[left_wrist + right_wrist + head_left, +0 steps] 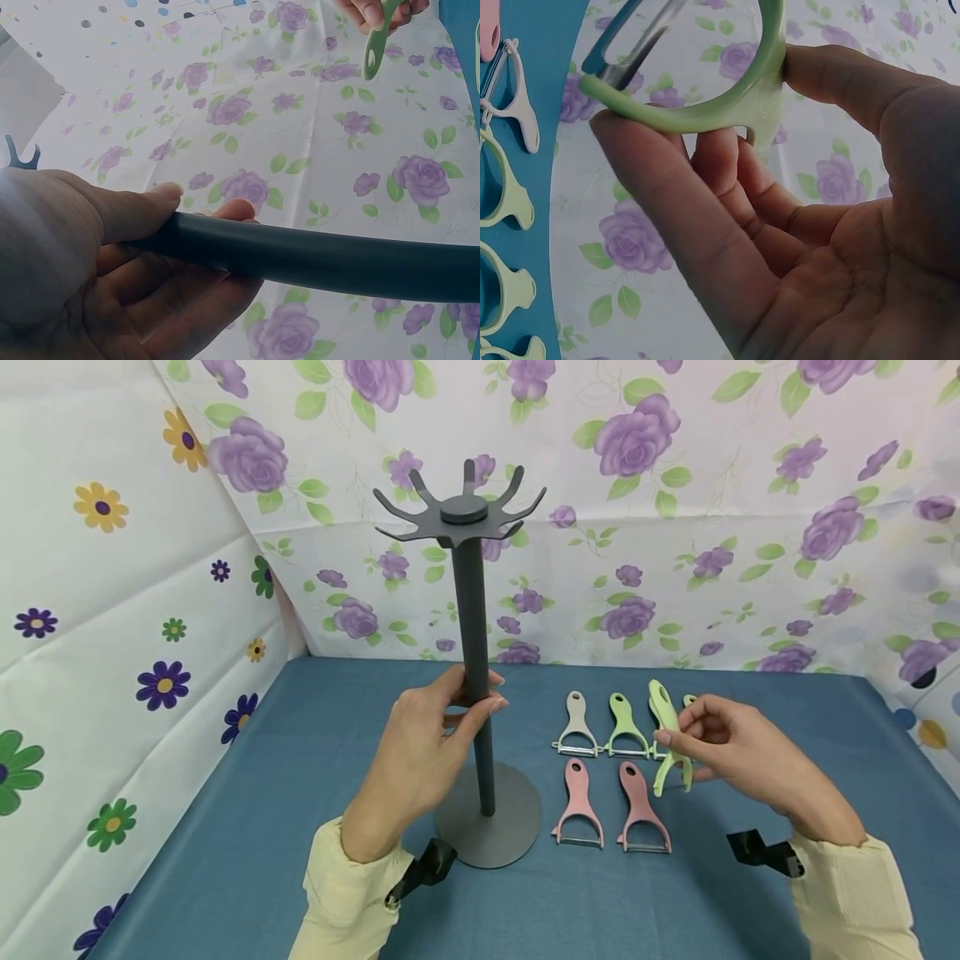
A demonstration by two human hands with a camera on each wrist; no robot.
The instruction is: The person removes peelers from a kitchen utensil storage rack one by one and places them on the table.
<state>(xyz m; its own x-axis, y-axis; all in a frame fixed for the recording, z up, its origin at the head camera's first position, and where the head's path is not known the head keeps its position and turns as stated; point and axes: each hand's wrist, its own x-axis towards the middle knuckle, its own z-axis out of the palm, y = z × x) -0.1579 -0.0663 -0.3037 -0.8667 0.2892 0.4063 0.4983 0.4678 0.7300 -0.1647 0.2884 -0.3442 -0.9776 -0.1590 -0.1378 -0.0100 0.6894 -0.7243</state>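
Observation:
My left hand [420, 739] grips the dark grey pole [472, 610] of an upright stand, thumb in front and fingers behind. The stand has a round base [517, 814] and a crown of curved hooks [431, 518] with nothing hanging on them. In the left wrist view the pole [337, 259] runs sideways out of the grip. To the right, my right hand [738, 752] pinches a light green peeler [663, 706] above the table, its handle pointing up. The right wrist view shows the peeler's forked head [769, 90] and metal blade, with fingers against its frame.
Right of the stand, peelers lie in two rows on the blue cloth [345, 710]. Behind are a whitish peeler [576, 714], a green peeler [622, 714] and others partly hidden by my right hand. Two pink peelers [577, 785] lie in front. A flowered backdrop [675, 568] stands behind.

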